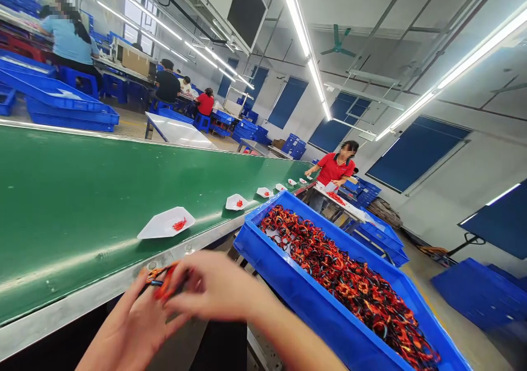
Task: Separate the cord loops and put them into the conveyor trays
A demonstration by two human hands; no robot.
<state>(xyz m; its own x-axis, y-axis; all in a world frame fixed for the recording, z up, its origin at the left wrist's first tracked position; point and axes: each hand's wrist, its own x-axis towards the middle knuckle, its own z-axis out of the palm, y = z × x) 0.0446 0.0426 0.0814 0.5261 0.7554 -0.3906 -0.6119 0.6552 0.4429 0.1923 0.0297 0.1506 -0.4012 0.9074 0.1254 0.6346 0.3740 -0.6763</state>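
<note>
"Where is the small bundle of red, orange and black wire [165,288]?"

"Lower left of centre, between the two hands. Fingers and blur hide much of it."

"And the hands?"

"The left hand [138,321] is partly closed, the wire held in its fingers. The right hand [212,283] is half curled over the bundle, touching it, too smeared to tell whether it grips."

"What lies around them?"

"A long blue plastic crate [288,280] of tangled red-and-black wire coils [349,288] at lower right, cut off by the bottom edge. Across the left, a green conveyor belt [82,195] carries white angular trays [158,225]; the farthest ones' contents are hard to make out."
</note>
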